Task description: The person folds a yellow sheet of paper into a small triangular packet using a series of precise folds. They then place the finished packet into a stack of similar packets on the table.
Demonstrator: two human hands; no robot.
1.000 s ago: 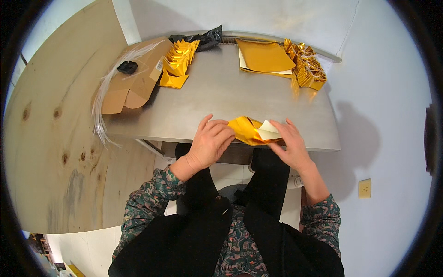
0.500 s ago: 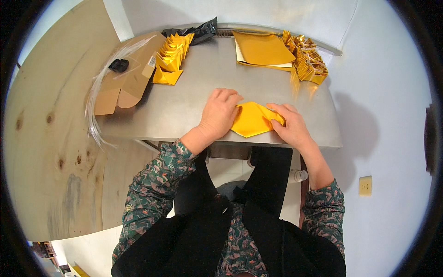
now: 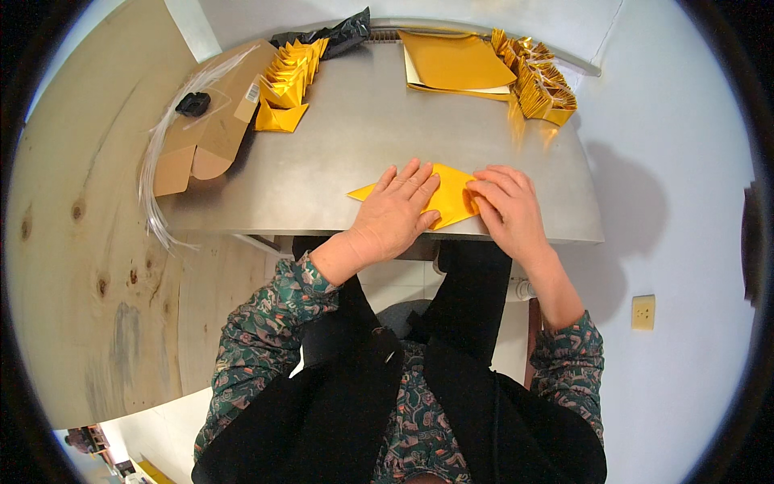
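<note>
A folded sheet of shiny gold paper point(image 3: 451, 194) lies near the front edge of the metal table. My left hand point(image 3: 393, 211) rests on it, palm down with fingers stretched out. A pointed tip of the paper sticks out to the left of that hand. At the paper's right end is my right hand point(image 3: 512, 211), its fingers bent and closed on the edge. The fingers partly cover that end, so the fold there is hidden.
A stack of gold sheets point(image 3: 455, 63) lies at the back, beside bundled pleated gold paper point(image 3: 544, 85). Folded gold pieces point(image 3: 292, 77) stand in a row by a cardboard box point(image 3: 214, 133) carrying clear plastic strands point(image 3: 155, 177) and a black object point(image 3: 192, 104). A black plastic bag point(image 3: 347, 36) lies behind.
My left hand has moved from the paper's left edge onto its top and flattened. The paper has turned, and a tip now points left. My right hand stays at the right end.
</note>
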